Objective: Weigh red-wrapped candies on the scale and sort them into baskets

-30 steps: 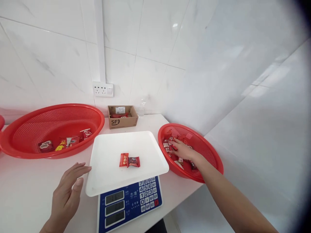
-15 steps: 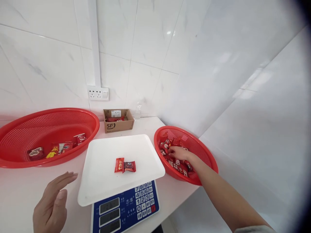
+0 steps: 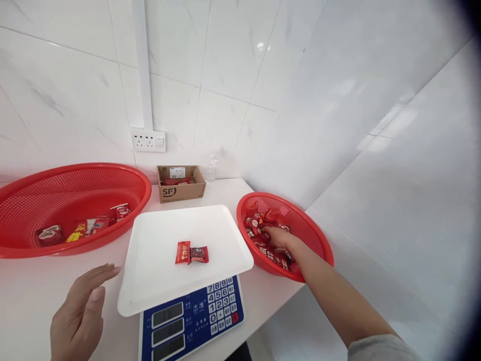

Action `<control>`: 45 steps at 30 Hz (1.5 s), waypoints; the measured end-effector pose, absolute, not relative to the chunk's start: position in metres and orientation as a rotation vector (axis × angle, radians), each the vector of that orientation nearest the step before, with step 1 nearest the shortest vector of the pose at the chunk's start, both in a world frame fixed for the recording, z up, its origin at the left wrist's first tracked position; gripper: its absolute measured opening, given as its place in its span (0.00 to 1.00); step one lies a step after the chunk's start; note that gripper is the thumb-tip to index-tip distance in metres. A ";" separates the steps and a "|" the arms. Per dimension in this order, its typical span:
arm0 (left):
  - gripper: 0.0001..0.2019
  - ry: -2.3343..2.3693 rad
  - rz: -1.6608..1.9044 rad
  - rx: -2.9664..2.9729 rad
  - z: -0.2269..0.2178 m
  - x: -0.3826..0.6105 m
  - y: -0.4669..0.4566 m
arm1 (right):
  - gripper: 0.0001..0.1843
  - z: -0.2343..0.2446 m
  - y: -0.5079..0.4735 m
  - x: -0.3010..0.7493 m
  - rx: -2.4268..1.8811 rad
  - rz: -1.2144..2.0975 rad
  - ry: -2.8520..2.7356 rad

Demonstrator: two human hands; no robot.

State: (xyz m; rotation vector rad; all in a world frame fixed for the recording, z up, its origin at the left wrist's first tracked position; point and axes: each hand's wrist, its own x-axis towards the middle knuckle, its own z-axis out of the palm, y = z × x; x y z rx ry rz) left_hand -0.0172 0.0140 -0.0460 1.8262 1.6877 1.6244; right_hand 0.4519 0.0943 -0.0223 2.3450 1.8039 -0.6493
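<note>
My right hand (image 3: 277,236) reaches into the right red basket (image 3: 319,240), its fingers bent down among small red snack packets (image 3: 276,258). The fingertips are partly hidden, so what they grip cannot be made out. My left hand (image 3: 80,313) hovers left of the scale, thumb apart from its stretched fingers, holding nothing. On the white weighing tray (image 3: 158,240) lie a bright red packet (image 3: 183,252) and a darker red packet (image 3: 199,254), touching side by side. The scale's blue panel (image 3: 201,321) with keys and displays shows below the tray.
A larger red basket (image 3: 93,170) on the left holds several packets. Behind the tray stands a small cardboard box (image 3: 184,193) with red packets inside, beside a clear plastic item (image 3: 211,169). A wall socket (image 3: 149,140) is above. The tabletop (image 3: 22,296) ends at the right.
My right hand has dipped slightly deeper among the packets, its fingers more bent. My left hand stays nearly still. The whole view has shifted a little.
</note>
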 end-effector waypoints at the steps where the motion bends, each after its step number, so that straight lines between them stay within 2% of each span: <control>1: 0.11 1.678 1.620 1.753 -0.044 -0.016 0.013 | 0.18 -0.022 0.095 0.453 2.353 -0.667 1.804; 10: 0.10 1.718 1.642 1.568 -0.036 -0.009 0.010 | 0.15 -0.013 0.105 0.453 2.639 -0.735 1.884; 18: 0.12 1.639 1.521 1.852 -0.054 -0.034 0.019 | 0.14 0.013 0.101 0.433 2.981 -0.868 2.019; 21: 0.12 1.628 1.535 1.966 -0.053 -0.038 0.021 | 0.17 0.032 0.094 0.406 3.028 -0.974 2.211; 28: 0.09 1.461 1.514 2.105 -0.008 -0.009 0.011 | 0.19 0.054 0.075 0.308 2.584 -1.457 2.721; 31: 0.11 1.398 1.235 2.099 0.015 0.011 0.013 | 0.18 0.049 0.075 0.273 2.258 -1.607 2.938; 34: 0.18 1.289 0.979 1.943 0.031 0.031 0.025 | 0.16 0.046 0.076 0.246 2.045 -1.701 3.016; 37: 0.23 1.099 0.922 1.702 0.042 0.048 0.042 | 0.15 0.047 0.074 0.228 1.876 -1.727 3.117; 42: 0.19 0.932 0.838 1.584 0.050 0.063 0.066 | 0.16 0.049 0.073 0.220 1.896 -1.619 3.118; 45: 0.18 1.067 0.830 1.743 0.047 0.061 0.073 | 0.19 0.045 0.080 0.228 2.032 -1.479 3.046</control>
